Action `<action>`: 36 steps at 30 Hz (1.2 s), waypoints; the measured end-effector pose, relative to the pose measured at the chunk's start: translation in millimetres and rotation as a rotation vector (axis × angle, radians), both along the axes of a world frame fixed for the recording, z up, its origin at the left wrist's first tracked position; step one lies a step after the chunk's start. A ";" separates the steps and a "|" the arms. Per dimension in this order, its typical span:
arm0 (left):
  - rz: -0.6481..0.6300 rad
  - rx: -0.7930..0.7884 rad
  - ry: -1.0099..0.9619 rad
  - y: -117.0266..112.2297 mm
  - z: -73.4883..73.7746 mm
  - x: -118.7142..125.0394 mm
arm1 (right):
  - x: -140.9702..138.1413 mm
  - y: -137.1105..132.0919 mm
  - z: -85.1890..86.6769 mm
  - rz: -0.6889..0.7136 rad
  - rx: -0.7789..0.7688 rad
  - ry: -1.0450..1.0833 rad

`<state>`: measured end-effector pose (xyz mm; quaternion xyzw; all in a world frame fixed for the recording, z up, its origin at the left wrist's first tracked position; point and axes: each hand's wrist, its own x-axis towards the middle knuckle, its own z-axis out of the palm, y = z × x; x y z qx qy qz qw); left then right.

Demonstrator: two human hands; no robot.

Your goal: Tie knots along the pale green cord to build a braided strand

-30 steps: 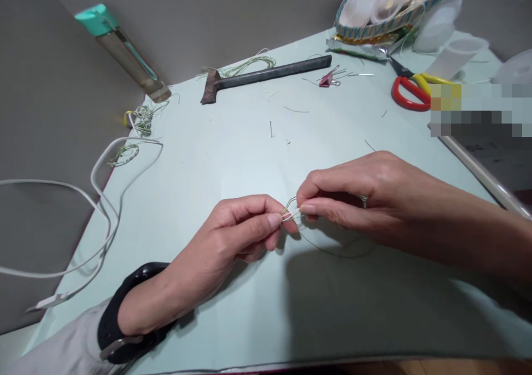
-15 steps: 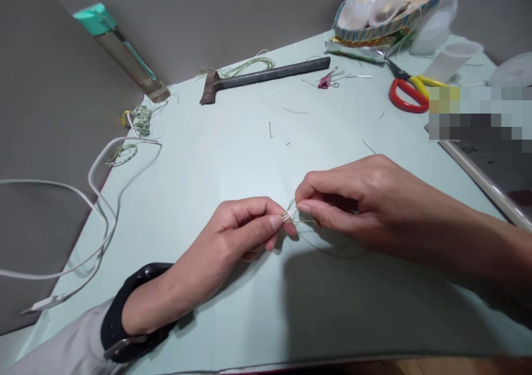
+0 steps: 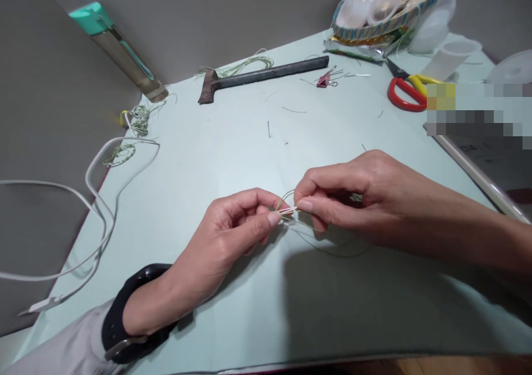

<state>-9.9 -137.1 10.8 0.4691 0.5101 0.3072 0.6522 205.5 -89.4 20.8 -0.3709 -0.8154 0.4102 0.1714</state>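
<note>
Between my two hands runs a small bundle of thin cords (image 3: 286,211), white and olive green, lying almost level. My left hand (image 3: 236,228) pinches its left end between thumb and fingertips. Close by on the right, my right hand (image 3: 344,195) pinches the other end with thumb and forefinger; more of the cord shows under its curled fingers. A green loop arches above the gap between the hands. One loose strand (image 3: 316,247) trails below my right hand over the pale table (image 3: 233,159). How the cords are joined is too small to tell.
A hammer (image 3: 266,75) lies at the back beside green cord (image 3: 249,65). Red-and-yellow scissors (image 3: 407,93), a binder clip (image 3: 324,80), and a woven basket (image 3: 390,29) with plastic cups are at back right. A bottle (image 3: 120,54) and white cable (image 3: 102,198) are left.
My left hand has shifted slightly up and left, and its fingers have rearranged on the cords. A longer stretch of the bundle now shows between my hands, and the green loop is wider.
</note>
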 end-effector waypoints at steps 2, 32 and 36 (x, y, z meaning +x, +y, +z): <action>0.015 -0.001 -0.020 -0.1 -0.4 0.6 | -0.3 0.4 -0.9 0.002 0.007 0.001; 0.030 -0.026 0.014 0.4 -2.3 1.4 | -0.4 3.2 -0.6 -0.016 -0.159 0.033; 0.028 -0.034 -0.009 -0.4 -1.9 3.5 | -0.8 3.1 -0.6 0.008 -0.167 0.020</action>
